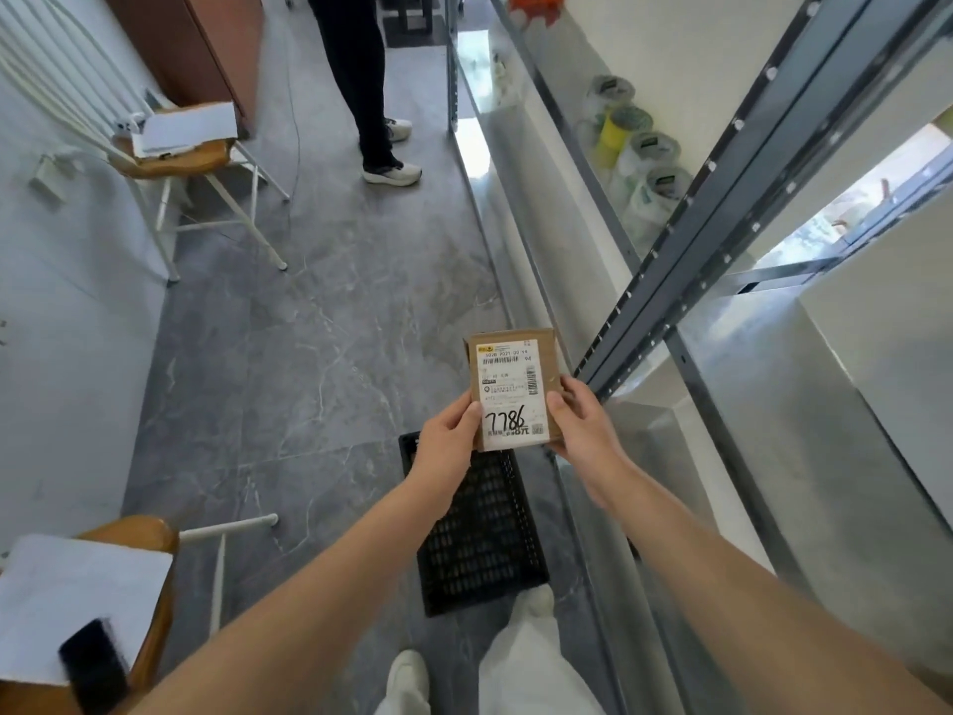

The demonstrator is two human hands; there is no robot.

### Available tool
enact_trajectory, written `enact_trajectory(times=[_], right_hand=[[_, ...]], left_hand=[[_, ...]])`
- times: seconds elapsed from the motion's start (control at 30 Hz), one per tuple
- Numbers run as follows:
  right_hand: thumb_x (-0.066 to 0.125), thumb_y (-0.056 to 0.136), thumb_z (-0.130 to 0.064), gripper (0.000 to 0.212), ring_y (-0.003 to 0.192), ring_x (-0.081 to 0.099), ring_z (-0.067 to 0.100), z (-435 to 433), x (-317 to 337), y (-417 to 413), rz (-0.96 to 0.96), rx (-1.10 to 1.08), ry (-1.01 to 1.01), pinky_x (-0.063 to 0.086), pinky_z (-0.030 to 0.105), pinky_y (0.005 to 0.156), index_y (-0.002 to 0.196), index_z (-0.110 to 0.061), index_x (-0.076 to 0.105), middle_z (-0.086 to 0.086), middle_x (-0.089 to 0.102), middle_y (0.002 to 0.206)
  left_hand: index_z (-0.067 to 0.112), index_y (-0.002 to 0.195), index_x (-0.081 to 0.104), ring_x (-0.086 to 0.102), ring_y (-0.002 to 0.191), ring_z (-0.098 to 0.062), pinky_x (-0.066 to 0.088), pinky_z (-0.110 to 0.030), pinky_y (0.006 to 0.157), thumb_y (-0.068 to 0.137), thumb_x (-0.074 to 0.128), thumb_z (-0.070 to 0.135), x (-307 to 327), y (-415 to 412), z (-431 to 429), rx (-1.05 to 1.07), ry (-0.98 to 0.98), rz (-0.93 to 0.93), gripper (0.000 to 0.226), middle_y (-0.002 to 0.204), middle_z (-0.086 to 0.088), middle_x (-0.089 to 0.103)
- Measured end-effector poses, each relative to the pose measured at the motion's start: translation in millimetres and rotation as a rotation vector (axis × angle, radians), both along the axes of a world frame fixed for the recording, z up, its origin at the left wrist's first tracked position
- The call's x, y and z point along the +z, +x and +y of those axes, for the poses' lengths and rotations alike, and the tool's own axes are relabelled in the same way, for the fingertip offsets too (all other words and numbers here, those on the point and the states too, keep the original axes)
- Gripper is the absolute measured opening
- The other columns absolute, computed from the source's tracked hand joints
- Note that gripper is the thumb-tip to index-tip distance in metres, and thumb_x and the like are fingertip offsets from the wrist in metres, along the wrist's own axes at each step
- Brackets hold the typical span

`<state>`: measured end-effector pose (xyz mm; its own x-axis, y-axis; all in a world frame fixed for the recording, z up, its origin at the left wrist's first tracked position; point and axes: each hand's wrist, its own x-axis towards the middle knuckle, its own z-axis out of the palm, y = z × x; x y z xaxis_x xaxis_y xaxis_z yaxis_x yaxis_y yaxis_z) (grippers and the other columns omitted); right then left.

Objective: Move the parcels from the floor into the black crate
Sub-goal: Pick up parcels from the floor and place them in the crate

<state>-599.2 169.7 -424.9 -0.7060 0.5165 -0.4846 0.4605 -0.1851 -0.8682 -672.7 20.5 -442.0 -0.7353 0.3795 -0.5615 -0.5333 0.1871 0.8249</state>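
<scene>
**Parcel held above the crate**

A small brown parcel (515, 374), its white label marked 7786, is up in the air. The left hand (447, 440) grips its edge at 9 o'clock and the right hand (582, 428) at 3 o'clock, thumbs on the label. The black crate (479, 539) sits on the floor at 6 o'clock, beside a metal rack (722, 203).

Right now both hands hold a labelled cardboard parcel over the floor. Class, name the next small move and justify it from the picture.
Probably lower the parcel down and slightly back into the black crate. The left hand and right hand grip its lower sides, and it is held above the crate's far end.
</scene>
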Motion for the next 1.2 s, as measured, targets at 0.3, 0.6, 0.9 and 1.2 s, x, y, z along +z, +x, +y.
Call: enact_trajectory(times=[0.3,0.6,0.9,1.2], right_hand=[[0.054,0.099,-0.019,0.039,0.103,0.06,-0.002,55.1,-92.0,-26.9,-0.14,0.14,0.048,0.056,0.019,0.077,0.135,-0.032,0.047,-0.015,0.059,0.12],[0.053,0.099,-0.02,0.04,0.103,0.065,0.0,42.7,-240.1,-33.7,-0.373,0.174,0.057,0.057,0.033,0.088,0.125,-0.051,0.05,-0.018,0.067,0.117],[0.048,0.101,-0.028,0.05,0.098,0.063,0.003,7.1,-415.8,-75.3,-0.562,0.214,0.232,0.055,0.027,0.089,0.149,-0.038,0.038,-0.014,0.067,0.113],[0.04,0.104,-0.022,0.055,0.101,0.063,0.015,9.1,-539.8,-105.4,-0.616,0.28,0.438,0.055,0.036,0.088,0.155,-0.032,0.023,0.002,0.065,0.123]], left_hand=[[0.046,0.09,0.076,0.073,0.093,-0.007,0.058,-0.022,0.071,0.102,0.049,0.015,-90.8,-20.1,53.1,0.089,-0.063,-0.182,0.042,0.098,0.014,0.077],[0.04,0.109,0.07,0.073,0.096,-0.011,0.06,-0.031,0.083,0.1,0.052,0.013,-239.7,-48.4,54.6,-0.011,-0.118,-0.296,0.034,0.104,0.01,0.076],[0.037,0.102,0.073,0.074,0.09,-0.01,0.058,-0.02,0.069,0.099,0.055,0.012,-428.7,-88.6,34.7,0.059,-0.167,-0.34,0.031,0.098,0.009,0.078],[0.03,0.103,0.074,0.073,0.092,-0.012,0.058,-0.029,0.081,0.099,0.055,0.017,-580.9,-91.6,56.7,0.172,-0.202,-0.41,0.023,0.095,0.008,0.077]])
